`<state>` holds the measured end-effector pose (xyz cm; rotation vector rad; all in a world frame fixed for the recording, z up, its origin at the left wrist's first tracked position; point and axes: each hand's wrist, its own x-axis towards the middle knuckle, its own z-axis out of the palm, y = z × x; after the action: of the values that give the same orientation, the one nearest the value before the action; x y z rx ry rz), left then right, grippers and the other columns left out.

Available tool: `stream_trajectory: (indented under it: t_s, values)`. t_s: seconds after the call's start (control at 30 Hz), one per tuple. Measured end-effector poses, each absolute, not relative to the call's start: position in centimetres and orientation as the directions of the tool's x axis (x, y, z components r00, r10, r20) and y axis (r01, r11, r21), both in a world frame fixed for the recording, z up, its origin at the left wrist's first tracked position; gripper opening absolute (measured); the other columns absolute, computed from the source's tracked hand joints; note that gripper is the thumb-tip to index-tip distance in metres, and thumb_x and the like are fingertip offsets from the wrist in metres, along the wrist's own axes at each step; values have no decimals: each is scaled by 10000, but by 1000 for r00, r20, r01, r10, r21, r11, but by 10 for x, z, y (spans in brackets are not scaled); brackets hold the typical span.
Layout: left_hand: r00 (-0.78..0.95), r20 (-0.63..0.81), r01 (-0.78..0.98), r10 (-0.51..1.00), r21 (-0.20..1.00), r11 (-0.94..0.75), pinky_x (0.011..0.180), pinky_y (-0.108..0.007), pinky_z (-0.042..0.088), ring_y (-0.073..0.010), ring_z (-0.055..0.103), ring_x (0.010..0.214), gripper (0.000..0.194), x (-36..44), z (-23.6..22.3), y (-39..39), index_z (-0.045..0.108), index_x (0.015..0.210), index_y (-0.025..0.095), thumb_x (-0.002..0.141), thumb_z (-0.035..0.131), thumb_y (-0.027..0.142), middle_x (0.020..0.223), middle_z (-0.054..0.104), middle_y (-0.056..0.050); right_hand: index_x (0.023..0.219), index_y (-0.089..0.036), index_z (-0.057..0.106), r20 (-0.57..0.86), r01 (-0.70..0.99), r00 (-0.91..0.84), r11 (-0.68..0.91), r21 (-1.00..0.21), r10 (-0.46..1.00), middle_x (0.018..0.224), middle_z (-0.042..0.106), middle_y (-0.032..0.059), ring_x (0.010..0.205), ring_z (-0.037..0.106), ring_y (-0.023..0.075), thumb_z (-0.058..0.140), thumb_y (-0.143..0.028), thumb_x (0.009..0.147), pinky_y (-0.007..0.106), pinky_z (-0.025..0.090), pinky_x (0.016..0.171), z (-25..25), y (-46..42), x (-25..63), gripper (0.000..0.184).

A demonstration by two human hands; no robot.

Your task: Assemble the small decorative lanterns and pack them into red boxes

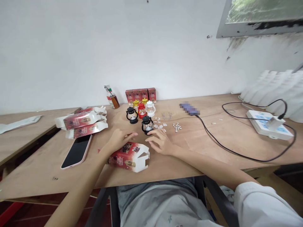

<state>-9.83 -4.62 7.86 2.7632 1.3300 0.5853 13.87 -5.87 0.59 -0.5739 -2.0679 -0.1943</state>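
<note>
My left hand (120, 138) rests on top of a red and white carton (129, 156) that lies on its side with its end flaps open toward the right; the fingers lie loosely on it. My right hand (161, 142) sits just right of the carton, fingers spread on the table, its fingertips close to a small black lantern (147, 125). Behind that stand another black lantern (132, 115), a red one (141, 110), a white one (150, 108) and two gold ones (136, 103). Small white pieces (177, 126) lie scattered to the right.
Flattened red and white cartons (82, 123) are piled at the left, with a phone (77, 151) face up in front of them. Red boxes (140, 94) and a small bottle (112, 97) stand by the wall. A black cable (227, 148) runs to a power strip (268, 124).
</note>
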Motion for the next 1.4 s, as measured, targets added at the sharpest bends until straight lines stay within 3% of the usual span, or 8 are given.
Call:
stream_trajectory:
  t_s: [0.13, 0.37, 0.53, 0.67, 0.93, 1.1, 1.23, 1.4]
  values:
    - [594, 415, 742, 689, 48, -669, 701, -290, 437, -163, 633, 654, 489, -94, 74, -50, 685, 775, 186, 949, 318, 459, 703, 711, -46, 942, -198, 617, 824, 437, -490, 898, -50, 284, 1064, 601, 84, 944, 543, 183, 483, -182, 871, 347, 393, 818, 8, -60, 138, 153]
    - [630, 455, 705, 630, 5, -709, 912, -363, 408, -210, 611, 1051, 360, -104, 85, -120, 615, 1129, 240, 912, 415, 444, 1126, 681, -54, 954, -184, 569, 844, 358, -483, 932, -54, 235, 1011, 604, 89, 926, 553, 178, 485, -198, 865, 355, 405, 831, 10, -62, 141, 123]
    - [606, 441, 760, 662, -73, -646, 1092, -464, 250, -273, 494, 1243, 586, -100, 48, -142, 457, 1343, 240, 829, 526, 512, 1336, 551, -99, 906, -215, 584, 813, 273, -575, 958, 90, 88, 1015, 608, 77, 940, 539, 185, 519, -236, 831, 379, 399, 843, 7, -64, 140, 102]
    - [549, 499, 799, 671, -80, -595, 1104, -505, 174, -288, 478, 1259, 546, -92, 22, -132, 455, 1344, 221, 860, 497, 471, 1327, 557, -113, 881, -215, 604, 756, 231, -654, 958, 170, 23, 1012, 613, 74, 948, 534, 184, 535, -231, 807, 379, 403, 852, 7, -70, 137, 102]
    - [486, 601, 813, 634, -46, -580, 1011, -445, 288, -268, 570, 1140, 441, -97, 19, -132, 531, 1262, 233, 847, 532, 384, 1212, 639, -91, 816, -199, 635, 756, 348, -638, 931, 112, 147, 1099, 589, 107, 973, 530, 206, 550, -234, 816, 389, 403, 838, 10, -71, 137, 92]
    - [431, 670, 816, 604, -5, -577, 929, -412, 329, -241, 619, 1028, 341, -96, 21, -134, 579, 1182, 236, 861, 512, 332, 1126, 682, -71, 978, -239, 664, 685, 325, -710, 939, 113, 163, 1225, 554, 115, 1027, 537, 202, 565, -261, 852, 395, 401, 886, 9, -72, 135, 162]
    - [426, 686, 812, 589, -3, -584, 881, -397, 334, -233, 626, 994, 293, -94, 25, -134, 595, 1129, 229, 866, 505, 323, 1082, 700, -62, 968, -218, 676, 637, 338, -730, 941, 19, 249, 1206, 567, 121, 1053, 545, 196, 548, -298, 883, 362, 438, 884, 7, -81, 126, 173]
    - [438, 687, 805, 580, -12, -593, 870, -394, 326, -223, 630, 953, 259, -91, 29, -135, 616, 1085, 221, 872, 500, 313, 1044, 713, -56, 771, -163, 685, 556, 361, -688, 884, -295, 467, 881, 633, 66, 785, 600, 134, 543, -256, 889, 250, 480, 724, 3, -87, 113, 207]
